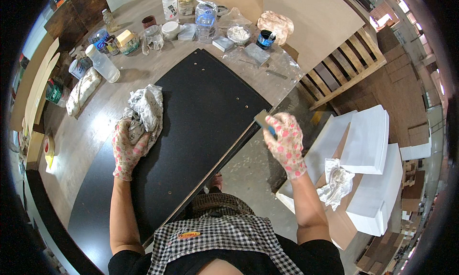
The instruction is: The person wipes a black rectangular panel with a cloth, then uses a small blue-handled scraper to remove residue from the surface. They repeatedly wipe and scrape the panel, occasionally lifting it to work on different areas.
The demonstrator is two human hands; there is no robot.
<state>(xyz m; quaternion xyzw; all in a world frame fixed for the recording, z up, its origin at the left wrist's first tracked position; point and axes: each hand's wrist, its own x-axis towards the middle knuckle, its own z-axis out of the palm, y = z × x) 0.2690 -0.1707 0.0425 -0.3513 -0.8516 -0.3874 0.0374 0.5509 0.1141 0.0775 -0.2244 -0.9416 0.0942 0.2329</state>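
The block (262,118) is partly covered by the right hand (285,143), its full shape left unseen. Some fingers of the left hand (126,148) are hidden by the cloth (147,107). The black panel (205,107) is partly covered by the left forearm (125,215); the checked apron (215,239) is cut off by the lower edge.

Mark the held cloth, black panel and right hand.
Held cloth (146,108), head view: middle folds.
Black panel (193,119), head view: bare top face.
Right hand (287,142), head view: back of the glove.

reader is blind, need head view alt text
Gloved left hand holds a crumpled rag at the left edge of a black board; gloved right hand holds a block near the board's right edge. Bottles and jars stand beyond.
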